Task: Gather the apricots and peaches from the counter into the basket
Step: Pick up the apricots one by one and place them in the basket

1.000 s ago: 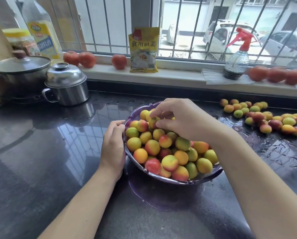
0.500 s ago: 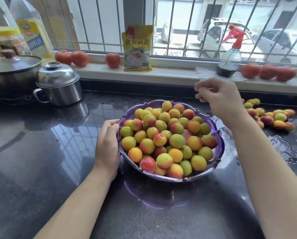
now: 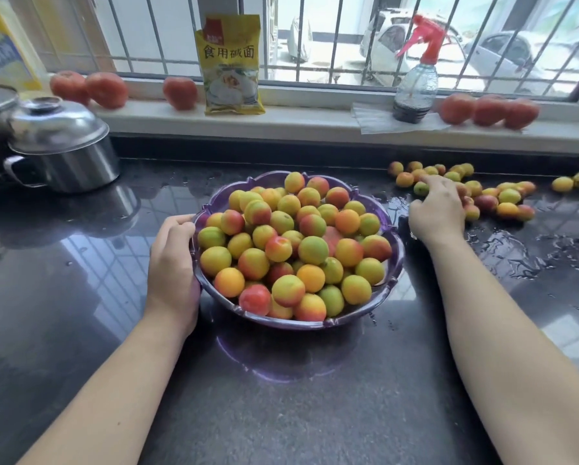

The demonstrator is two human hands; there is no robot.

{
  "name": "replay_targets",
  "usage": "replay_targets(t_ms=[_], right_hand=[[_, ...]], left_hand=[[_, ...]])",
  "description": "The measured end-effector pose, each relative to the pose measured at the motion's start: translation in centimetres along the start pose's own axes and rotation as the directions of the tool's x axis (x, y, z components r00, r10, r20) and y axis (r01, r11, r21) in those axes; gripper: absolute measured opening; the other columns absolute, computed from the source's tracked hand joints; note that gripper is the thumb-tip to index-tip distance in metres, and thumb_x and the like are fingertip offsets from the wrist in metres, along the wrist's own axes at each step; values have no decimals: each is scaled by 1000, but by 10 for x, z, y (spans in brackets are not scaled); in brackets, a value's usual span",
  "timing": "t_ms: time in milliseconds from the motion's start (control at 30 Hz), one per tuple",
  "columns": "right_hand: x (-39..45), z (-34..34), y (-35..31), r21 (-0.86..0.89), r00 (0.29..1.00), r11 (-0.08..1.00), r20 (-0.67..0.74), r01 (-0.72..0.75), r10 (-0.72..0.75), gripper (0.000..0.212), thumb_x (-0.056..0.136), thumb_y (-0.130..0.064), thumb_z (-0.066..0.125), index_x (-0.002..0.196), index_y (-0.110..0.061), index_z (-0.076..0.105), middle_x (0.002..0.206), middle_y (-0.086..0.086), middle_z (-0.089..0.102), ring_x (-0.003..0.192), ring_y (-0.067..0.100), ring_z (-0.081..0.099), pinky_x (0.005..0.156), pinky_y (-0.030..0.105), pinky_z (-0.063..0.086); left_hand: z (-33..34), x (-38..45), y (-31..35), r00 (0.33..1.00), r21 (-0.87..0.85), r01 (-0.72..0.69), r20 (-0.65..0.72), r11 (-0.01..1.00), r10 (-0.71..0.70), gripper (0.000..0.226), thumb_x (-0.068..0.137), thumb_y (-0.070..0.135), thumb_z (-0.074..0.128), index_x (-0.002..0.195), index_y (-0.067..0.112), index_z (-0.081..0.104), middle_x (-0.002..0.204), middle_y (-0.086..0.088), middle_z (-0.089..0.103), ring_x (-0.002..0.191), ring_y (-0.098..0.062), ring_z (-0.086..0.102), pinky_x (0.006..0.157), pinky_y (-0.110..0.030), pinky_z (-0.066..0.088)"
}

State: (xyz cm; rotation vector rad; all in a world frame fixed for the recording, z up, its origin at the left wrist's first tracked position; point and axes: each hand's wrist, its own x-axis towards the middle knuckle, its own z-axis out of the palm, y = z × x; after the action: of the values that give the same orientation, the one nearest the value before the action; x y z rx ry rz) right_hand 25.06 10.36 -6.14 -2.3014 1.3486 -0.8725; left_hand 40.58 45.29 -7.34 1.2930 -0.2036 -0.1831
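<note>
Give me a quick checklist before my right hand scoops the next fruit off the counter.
1. Left hand steadying the purple basket: ok.
2. Right hand at the loose fruit pile: ok.
3. Fruit gripped yet: cannot tell.
4. Room in basket: not ok, heaped above the rim.
5. Dry counter by the pile: not ok, water pooled.
6. Stray fruit farther right: not ok, uncollected.

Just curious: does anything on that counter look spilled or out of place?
Yes. Water is puddled on the dark counter right of the basket, and loose fruit lies scattered there, where the right hand reaches.
</note>
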Motion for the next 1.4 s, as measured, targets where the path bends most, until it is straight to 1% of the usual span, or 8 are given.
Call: replay_targets(t_ms=[200,333,467,833,967,1133,1233,1400], right_hand=[[6,14,-4,-302,995,952,103,47,-17,62,92,-17,48,153,-23,36,160,5,30,127,41,51,100,48,44],[3,16,-2,-308,998,949,14,59,-58,45,92,-13,53,136,-14,51,140,14,39,105,45,60,87,48,49],[6,17,0,-297,1000,955,-25,-3,-5,27,91,-10,54,117,-6,58,139,19,34,101,46,60,89,48,50],[18,18,-1,-315,998,948,-63,-38,19,32,92,-8,58,124,-8,53,131,23,46,108,50,59,86,50,50],[15,15,4,-187,994,982,-111,-30,9,36,94,-9,61,128,-7,50,134,23,44,108,50,57,87,50,48],[19,9,11,241,999,970,-33,27,-19,35,97,-22,64,128,-7,65,127,20,56,119,39,56,109,40,43],[16,-12,-13,596,991,803,110,-9,-71,19,94,-22,69,113,-21,65,105,7,69,98,30,71,84,40,61],[-5,-54,-76,818,856,576,291,9,-428,31,77,-31,84,105,-31,71,107,5,75,89,25,74,78,32,59]], left_hand=[[-1,1,-1,1000,9,-20,4,1000,20,25,88,31,56,99,18,73,89,6,77,88,-11,72,73,-31,60],[-1,0,0,1000,5,-22,9,1000,22,23,88,30,56,98,19,73,87,8,78,85,-8,74,66,-26,60],[0,-1,1,1000,6,-23,0,1000,23,23,90,29,56,100,18,73,88,7,77,87,-11,72,75,-33,60],[1,-4,4,998,7,-47,30,999,46,28,90,29,53,105,12,70,84,7,77,84,-8,72,70,-29,60],[1,-4,3,999,-12,-42,31,999,42,27,88,31,54,101,14,70,83,5,77,82,-9,72,69,-28,60],[1,-3,3,999,-16,-33,25,999,34,27,87,34,55,100,16,71,85,4,77,84,-11,72,70,-29,59],[0,-2,1,999,-3,-35,30,999,35,26,88,34,55,100,17,72,86,4,78,83,-10,73,68,-27,60],[-2,-2,1,1000,10,-21,23,1000,21,26,89,33,56,101,17,73,90,1,79,86,-12,74,67,-26,60]])
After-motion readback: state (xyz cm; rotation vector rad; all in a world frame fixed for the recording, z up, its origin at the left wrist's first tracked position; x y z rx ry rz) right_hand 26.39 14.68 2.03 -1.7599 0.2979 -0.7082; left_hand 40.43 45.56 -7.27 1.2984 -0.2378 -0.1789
